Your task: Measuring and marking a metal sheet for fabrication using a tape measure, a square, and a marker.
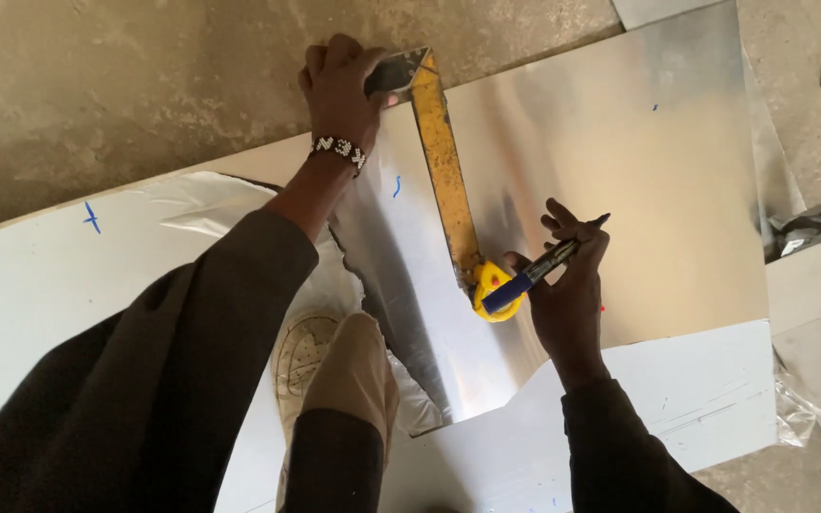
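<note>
**Inspector:** Currently, the person's left hand [339, 90] is closed over the far end of a yellow tape measure blade [446, 157], pinning its hook at the far edge of a bare metal sheet [639, 180]. A black-and-white beaded wristband [337, 149] sits on that wrist.

**Clerk:** And the tape's housing?

**Inspector:** The yellow tape case [491, 285] lies on the sheet at the near end of the blade, just beside the right hand [567, 294]. The blade runs from the far edge down to it, lying flat on the metal.

**Clerk:** State of the right hand?

**Inspector:** Clenched on a blue marker [536, 271], held between thumb and fingers. Its blue end lies over the tape case; its dark end points up and to the right. Whether the marker touches the metal cannot be told.

**Clerk:** Condition of the sheet?

**Inspector:** Shiny and reflective where exposed. White protective film [59, 275] covers the left portion and is torn back along a ragged edge near the left forearm. A short blue mark [92, 217] shows on the film, another blue mark [396, 185] on the bare metal beside the blade. A second white-filmed piece [677, 399] lies at the near right.

**Clerk:** Anything else?

**Inspector:** The person's shoe [304, 356] rests on the sheet, with a tan trouser leg above it. Both sleeves are dark. The concrete floor [125, 85] lies beyond.
</note>
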